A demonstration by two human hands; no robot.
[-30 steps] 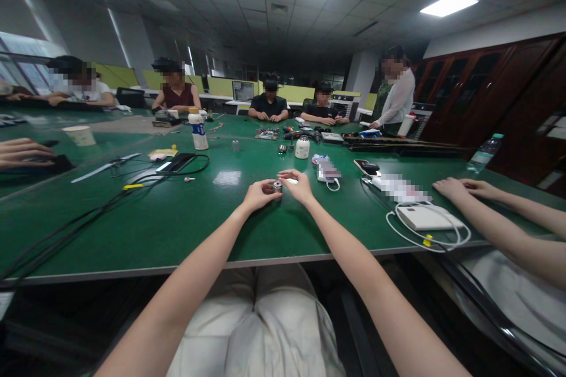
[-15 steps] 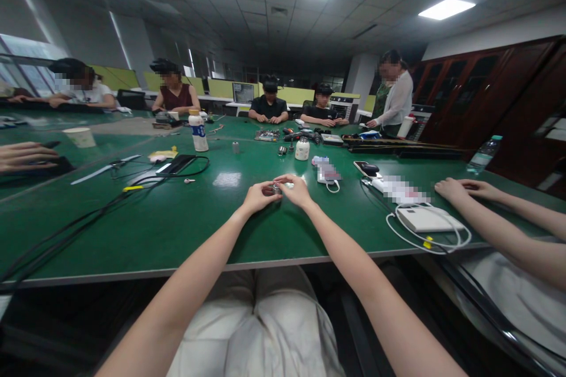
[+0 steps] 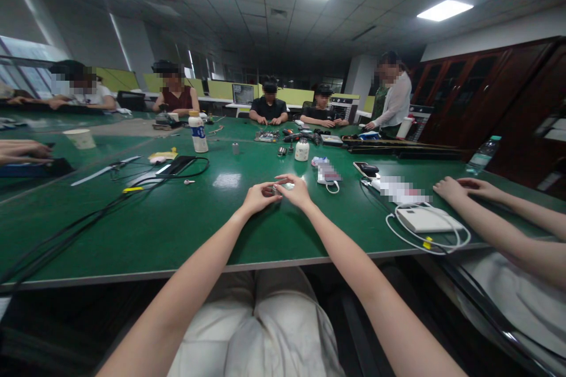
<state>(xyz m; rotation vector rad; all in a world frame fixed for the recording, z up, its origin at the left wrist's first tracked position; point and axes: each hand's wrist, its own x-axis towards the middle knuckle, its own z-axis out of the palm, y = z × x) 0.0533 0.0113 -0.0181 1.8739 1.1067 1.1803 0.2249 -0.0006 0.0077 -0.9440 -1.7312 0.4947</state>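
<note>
My left hand (image 3: 257, 196) and my right hand (image 3: 295, 189) meet over the green table (image 3: 177, 218), straight ahead of me. Both have their fingers curled and pinched round a small silvery metal part (image 3: 277, 189) held between them. The part is tiny and mostly hidden by my fingertips. My forearms stretch out from the table's near edge.
A white power bank with coiled cable (image 3: 427, 221) lies to the right, beside another person's forearms (image 3: 495, 212). Black cables (image 3: 88, 218), a white bottle (image 3: 198, 131), a small white jar (image 3: 302, 149) and phones lie further out. Several people sit at the far side.
My hands have stayed together on the small part, with the fingers shifting slightly around it. The hand at the far left edge has drawn back a little.
</note>
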